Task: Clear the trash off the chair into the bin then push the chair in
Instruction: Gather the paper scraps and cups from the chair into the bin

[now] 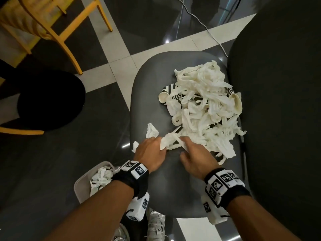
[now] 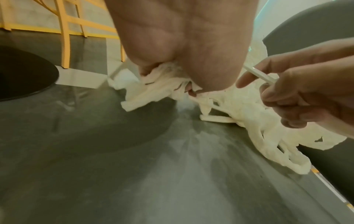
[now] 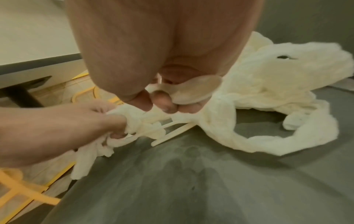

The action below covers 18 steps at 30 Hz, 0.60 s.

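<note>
My left hand (image 1: 150, 150) and right hand (image 1: 196, 153), side by side, each clutch tissue at the near edge of the trash (image 1: 205, 105) heaped on the grey chair (image 1: 166, 188). I judge this gathers a bundle for the bin (image 1: 81, 186), beside my left wrist, already holding some tissue.

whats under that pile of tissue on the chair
Under the tissue pile, black-and-white striped paper cups poke out at its left and right edges, lying on the grey chair. Whatever lies beneath the middle is covered.
</note>
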Motion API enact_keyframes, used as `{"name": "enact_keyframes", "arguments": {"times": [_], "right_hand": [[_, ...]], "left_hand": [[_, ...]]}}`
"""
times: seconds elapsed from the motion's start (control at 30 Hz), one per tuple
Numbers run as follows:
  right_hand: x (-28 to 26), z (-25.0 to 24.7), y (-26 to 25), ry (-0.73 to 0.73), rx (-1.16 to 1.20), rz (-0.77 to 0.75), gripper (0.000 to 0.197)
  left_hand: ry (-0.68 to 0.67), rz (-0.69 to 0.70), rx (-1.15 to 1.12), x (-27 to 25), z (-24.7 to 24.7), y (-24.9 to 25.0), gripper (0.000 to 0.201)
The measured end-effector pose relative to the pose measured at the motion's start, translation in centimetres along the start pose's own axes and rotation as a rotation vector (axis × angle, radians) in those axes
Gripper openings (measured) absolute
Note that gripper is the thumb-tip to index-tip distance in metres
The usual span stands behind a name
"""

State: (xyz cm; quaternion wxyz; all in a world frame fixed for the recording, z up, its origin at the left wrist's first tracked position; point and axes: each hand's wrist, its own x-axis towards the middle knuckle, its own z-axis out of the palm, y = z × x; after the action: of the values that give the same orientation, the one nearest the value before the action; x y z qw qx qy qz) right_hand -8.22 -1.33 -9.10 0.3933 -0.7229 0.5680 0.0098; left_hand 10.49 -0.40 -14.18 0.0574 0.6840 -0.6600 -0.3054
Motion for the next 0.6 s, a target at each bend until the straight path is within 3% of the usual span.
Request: {"name": "enact_keyframes", "arguments": {"times": [0.27, 0.33, 0.47, 0.6], "right_hand": [[1.1, 5.0, -6.6, -0.005, -0.326, -0.131, 0.094], [1.8, 6.8, -8.4, 0.007, -0.371, -0.142, 0.084], [3.3, 10.1, -12.5, 0.065, -0.406, -0.124, 0.026], [4.3, 12.3, -14.8, 0.030, -0.383, 0.045, 0.024]], "left_hand": [[0.005, 0.057, -0.203, -6.3, -6.1, -7.0, 0.017], [0.049, 0.029, -0.273, -8.1, -7.1, -9.0, 0.014], [0.131, -0.056, -0.336, -12.1, -8.6, -13.7, 0.017], [0.274, -0.255, -0.442, -16.7, -9.9, -19.0, 0.027]]}}
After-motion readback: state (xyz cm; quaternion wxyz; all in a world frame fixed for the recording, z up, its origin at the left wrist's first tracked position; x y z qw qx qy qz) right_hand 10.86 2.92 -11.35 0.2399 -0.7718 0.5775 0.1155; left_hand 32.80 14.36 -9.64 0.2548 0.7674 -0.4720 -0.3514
